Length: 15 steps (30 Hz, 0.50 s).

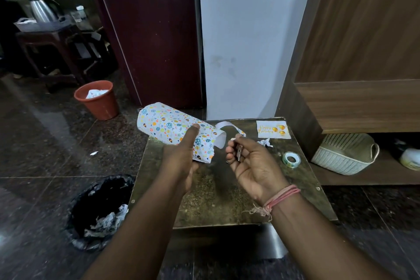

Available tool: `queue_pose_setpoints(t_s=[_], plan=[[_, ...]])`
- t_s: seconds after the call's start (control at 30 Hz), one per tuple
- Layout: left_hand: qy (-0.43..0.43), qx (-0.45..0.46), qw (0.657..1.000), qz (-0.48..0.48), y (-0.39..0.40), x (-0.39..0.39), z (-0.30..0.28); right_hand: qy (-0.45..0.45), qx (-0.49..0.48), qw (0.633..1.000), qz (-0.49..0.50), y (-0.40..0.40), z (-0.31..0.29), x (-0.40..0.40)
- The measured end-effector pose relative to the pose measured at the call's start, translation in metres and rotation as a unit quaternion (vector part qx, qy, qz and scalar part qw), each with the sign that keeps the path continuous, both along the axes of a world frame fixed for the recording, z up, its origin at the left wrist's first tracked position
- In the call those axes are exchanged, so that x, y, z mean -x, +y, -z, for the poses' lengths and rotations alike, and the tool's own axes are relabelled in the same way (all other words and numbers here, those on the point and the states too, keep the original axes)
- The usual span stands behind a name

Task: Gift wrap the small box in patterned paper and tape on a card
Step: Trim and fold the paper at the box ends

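Left hand (181, 161) raised over the worktop (218, 193), gripping the patterned paper (172, 129); thumb lies flat on the paper's top face, fingers hidden beneath. The paper is bent into a loose, rounded tube that reaches up and away from the left hand, out past the worktop's far left corner. Cannot tell whether the small box is inside; it is hidden if so.

Right hand (252, 163) just beside the left, palm up, fingers curled, pinching a short piece of clear tape (239, 152) between thumb and fingertips. A curling offcut strip of paper (229, 127) lies just beyond the gap between the two hands. Pink thread band (280, 198) on the right wrist.

Beyond the right hand: "Happy Birthday" card (273, 129), flat on the worktop. A small crumpled paper scrap (264, 142) lies between card and right hand. Tape roll (291, 159) to the right of the right hand.

Containers: black-lined bin (100, 211) on the floor below the left forearm, holding crumpled scraps. Orange bucket (97, 100) well beyond the left hand, with white paper in it. White woven basket (345, 154) on a low shelf, well right of the right hand; contents not visible.
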State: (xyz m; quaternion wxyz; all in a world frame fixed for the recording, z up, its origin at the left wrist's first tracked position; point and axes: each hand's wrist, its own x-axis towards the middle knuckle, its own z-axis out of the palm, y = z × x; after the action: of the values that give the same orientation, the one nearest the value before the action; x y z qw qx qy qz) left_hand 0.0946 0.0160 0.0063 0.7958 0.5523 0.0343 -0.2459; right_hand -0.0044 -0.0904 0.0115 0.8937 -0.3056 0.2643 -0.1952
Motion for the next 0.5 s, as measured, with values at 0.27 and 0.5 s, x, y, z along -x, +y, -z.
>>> queue_pose_setpoints(t_s=[0.27, 0.5], plan=[[0.015, 0.007, 1.000, 0.026, 0.000, 0.003, -0.003, 0.358, 0.444, 0.821, 0.009, -0.065, 0.016, 0.020], [0.025, -0.002, 0.999, 0.033, 0.001, 0.002, -0.001, 0.403, 0.481, 0.778, 0.025, -0.082, 0.029, 0.023]])
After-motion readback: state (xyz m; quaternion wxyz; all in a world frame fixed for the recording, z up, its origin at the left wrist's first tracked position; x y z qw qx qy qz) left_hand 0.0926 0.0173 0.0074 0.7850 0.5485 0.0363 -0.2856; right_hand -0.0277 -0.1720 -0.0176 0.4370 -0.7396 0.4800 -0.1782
